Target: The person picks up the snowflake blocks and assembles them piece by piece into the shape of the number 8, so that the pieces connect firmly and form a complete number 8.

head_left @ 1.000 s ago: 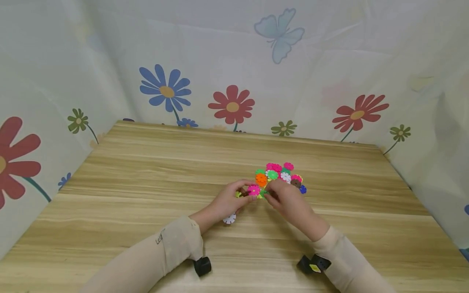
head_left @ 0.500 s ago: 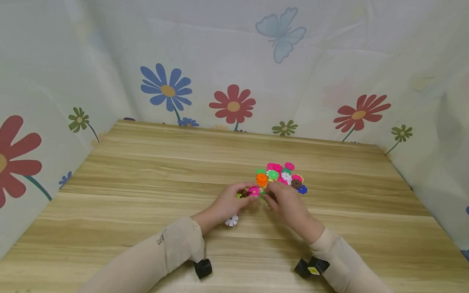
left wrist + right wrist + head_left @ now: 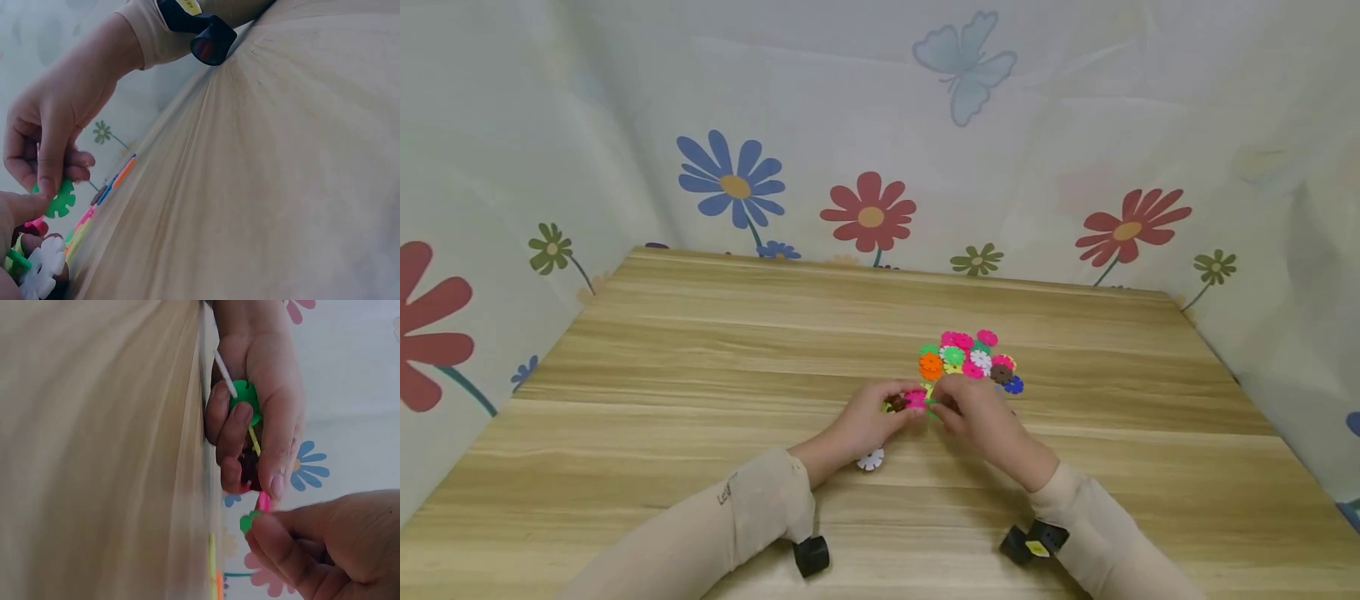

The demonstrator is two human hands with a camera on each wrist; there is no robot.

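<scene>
My left hand grips a small chain of joined notched plastic discs. Among them are a pink disc, a dark brown disc, a green disc and a white disc that sticks out below the palm. Thumb and fingers of my right hand pinch another green disc right at the edge of the pink one. The fingertips cover the place where these two meet, so I cannot tell whether they are slotted together.
Just behind my right hand, a flat cluster of loose discs lies on the wooden table, including an orange disc, a brown disc and a blue disc. A flower-printed cloth hangs behind the table.
Both hands have shifted slightly toward me, still meeting at the pink disc. The pink disc has turned from facing up to a more tilted angle. The cluster behind has stayed put.
</scene>
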